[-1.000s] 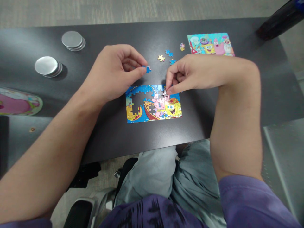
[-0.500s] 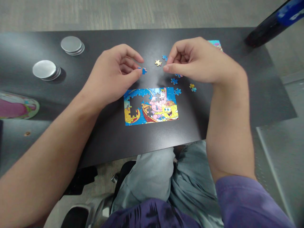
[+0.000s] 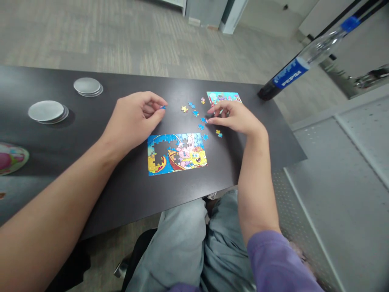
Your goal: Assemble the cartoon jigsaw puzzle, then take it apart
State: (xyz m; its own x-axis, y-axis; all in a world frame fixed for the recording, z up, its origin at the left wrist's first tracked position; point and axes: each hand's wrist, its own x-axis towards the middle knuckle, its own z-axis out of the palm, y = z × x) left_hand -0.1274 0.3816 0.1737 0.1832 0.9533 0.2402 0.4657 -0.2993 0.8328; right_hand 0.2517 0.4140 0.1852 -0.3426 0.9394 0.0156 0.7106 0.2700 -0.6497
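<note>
A partly built cartoon jigsaw puzzle (image 3: 177, 154) lies on the dark table (image 3: 127, 190), with a gap in its upper left. My left hand (image 3: 133, 117) hovers just behind it and pinches a small blue puzzle piece (image 3: 163, 107) between thumb and fingers. My right hand (image 3: 235, 117) rests on the table to the right, its fingertips touching a loose blue piece (image 3: 206, 120). Several loose pieces (image 3: 194, 113) lie scattered between my hands. A small picture card (image 3: 223, 97) lies behind my right hand.
Two stacks of round metal lids (image 3: 46, 111) (image 3: 87, 86) sit at the left. A pink round lid (image 3: 10, 157) lies at the far left edge. A Pepsi bottle (image 3: 304, 67) stands at the table's far right corner. My knees are under the front edge.
The view has tilted up and pulled back. My right hand left the puzzle's top edge, lifted, then came down on the loose pieces at right. My left hand kept its piece.
</note>
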